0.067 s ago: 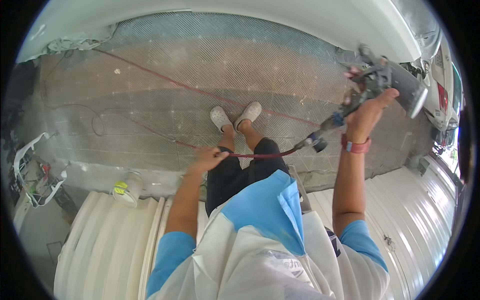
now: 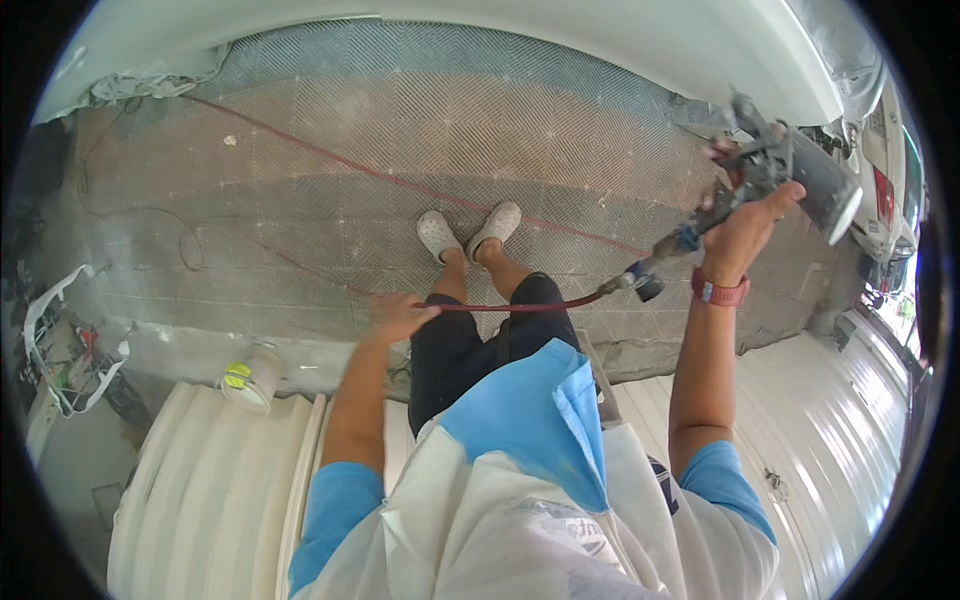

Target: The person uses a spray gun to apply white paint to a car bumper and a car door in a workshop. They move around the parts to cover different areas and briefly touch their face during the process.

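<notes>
Right fingers: wrapped round the spray gun (image 2: 762, 168), some fingertips visible on its far side; trigger squeeze can't be told, blurred.
Left fingers: curled over the red hose (image 2: 515, 307), which shows on both sides of the hand; grip firmness can't be told.
Gun position: inside the right hand (image 2: 742, 236), out to the person's front right; left hand (image 2: 402, 318) well apart from it.
Gun axis: diagonal, hose fitting (image 2: 625, 280) at the near left, head at the far right; grey cup (image 2: 822, 188) juts off rightward.
Hose run: bows from the fitting back across the shorts (image 2: 455, 355) to the left hand.
Gun to panel: head close to the right end of the white panel (image 2: 800, 75) in view; right hand nearer; depth gap unclear.
Right arm: forearm reaching straight forward, red watch strap (image 2: 722, 292) at wrist.
Left arm: forearm forward, lower, beside the thigh.
</notes>
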Demonstrator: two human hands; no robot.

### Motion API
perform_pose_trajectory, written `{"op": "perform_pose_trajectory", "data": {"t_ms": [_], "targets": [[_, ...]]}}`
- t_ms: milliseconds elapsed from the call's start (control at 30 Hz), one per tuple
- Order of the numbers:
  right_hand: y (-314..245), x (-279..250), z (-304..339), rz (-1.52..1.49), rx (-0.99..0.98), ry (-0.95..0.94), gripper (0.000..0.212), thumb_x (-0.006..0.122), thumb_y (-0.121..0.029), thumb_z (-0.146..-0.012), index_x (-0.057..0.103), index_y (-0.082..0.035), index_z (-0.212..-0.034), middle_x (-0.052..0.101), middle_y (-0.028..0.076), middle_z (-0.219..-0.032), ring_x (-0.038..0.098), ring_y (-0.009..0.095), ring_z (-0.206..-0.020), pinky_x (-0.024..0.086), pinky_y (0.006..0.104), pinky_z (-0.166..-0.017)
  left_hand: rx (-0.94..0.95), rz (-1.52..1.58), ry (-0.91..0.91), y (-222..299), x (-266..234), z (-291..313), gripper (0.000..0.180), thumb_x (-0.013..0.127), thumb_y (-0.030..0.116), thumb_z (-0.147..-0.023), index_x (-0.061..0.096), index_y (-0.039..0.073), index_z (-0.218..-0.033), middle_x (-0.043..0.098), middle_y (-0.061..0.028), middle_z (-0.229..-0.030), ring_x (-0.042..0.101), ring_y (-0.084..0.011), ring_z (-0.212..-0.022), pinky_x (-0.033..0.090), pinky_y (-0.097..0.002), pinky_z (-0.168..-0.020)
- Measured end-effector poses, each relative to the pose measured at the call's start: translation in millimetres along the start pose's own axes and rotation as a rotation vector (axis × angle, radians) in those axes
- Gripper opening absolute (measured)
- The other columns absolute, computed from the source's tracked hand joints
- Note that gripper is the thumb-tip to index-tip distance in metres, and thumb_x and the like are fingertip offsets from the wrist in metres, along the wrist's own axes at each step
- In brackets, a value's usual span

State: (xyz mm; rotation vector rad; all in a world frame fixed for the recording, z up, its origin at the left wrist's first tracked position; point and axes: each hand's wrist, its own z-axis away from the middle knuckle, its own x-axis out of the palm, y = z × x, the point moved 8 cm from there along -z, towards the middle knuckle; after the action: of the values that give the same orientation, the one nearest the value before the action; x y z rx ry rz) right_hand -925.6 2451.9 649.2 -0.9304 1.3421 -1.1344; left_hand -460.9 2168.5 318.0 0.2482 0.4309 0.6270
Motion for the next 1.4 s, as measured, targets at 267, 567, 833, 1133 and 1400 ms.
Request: {"op": "perform_pose_trajectory", "data": {"t_ms": [267, 567, 833, 1133, 1400], "targets": [[214, -14, -28, 0.661, 0.014, 0.32, 0.081, 0.038, -0.06, -0.116, 0.054, 0.013, -0.147, 0.064, 0.032, -0.137, 0.064, 0.038, -0.123, 0.048, 0.0444, -0.107, -0.216, -0.097, 0.237, -189, -31, -20, 0.06, 0.067, 0.066, -0.096, 0.079, 0.007, -0.102, 0.078, -0.0158, -0.106, 0.067, -0.0409, -0.113, 0.047, -0.0559, -0.107], [485, 304, 31, -0.015, 0.119, -0.384, 0.059, 0.044, -0.046, -0.117, 0.059, 0.001, -0.149, 0.071, 0.009, -0.101, 0.061, 0.014, -0.076, 0.052, 0.0312, -0.071, -0.438, -0.172, 1.418, -169, -163, -103, 0.038, 0.089, 0.044, -0.084, 0.078, 0.008, -0.094, 0.074, -0.0106, -0.091, 0.061, -0.0364, -0.092, 0.045, -0.0522, -0.094], [544, 514, 23, -0.414, -0.136, -0.571, 0.059, 0.048, -0.037, -0.117, 0.046, -0.001, -0.164, 0.071, 0.006, -0.092, 0.065, 0.013, -0.085, 0.056, 0.0307, -0.084, -0.649, -0.218, 1.584, -177, -194, -154, 0.042, 0.089, 0.048, -0.083, 0.08, 0.01, -0.097, 0.073, -0.0071, -0.093, 0.063, -0.034, -0.095, 0.041, -0.0553, -0.113], [573, 543, -54, -0.35, -0.115, -0.523, 0.06, 0.042, -0.051, -0.117, 0.071, 0.0, -0.104, 0.07, 0.007, -0.082, 0.062, 0.016, -0.064, 0.051, 0.0317, -0.06, -0.54, -0.169, 1.466, -120, -191, -175, 0.036, 0.088, 0.042, -0.086, 0.08, 0.009, -0.1, 0.075, -0.0074, -0.094, 0.066, -0.0337, -0.1, 0.038, -0.0583, -0.121], [621, 342, -104, -0.224, -0.076, -0.259, 0.062, 0.045, -0.056, -0.115, 0.069, -0.002, -0.1, 0.062, 0.003, -0.074, 0.055, 0.012, -0.056, 0.045, 0.0307, -0.051, -0.356, -0.127, 1.122, -52, -190, -239, 0.032, 0.086, 0.036, -0.088, 0.081, 0.005, -0.095, 0.076, -0.0152, -0.09, 0.07, -0.0381, -0.097, 0.045, -0.0563, -0.115]]}}
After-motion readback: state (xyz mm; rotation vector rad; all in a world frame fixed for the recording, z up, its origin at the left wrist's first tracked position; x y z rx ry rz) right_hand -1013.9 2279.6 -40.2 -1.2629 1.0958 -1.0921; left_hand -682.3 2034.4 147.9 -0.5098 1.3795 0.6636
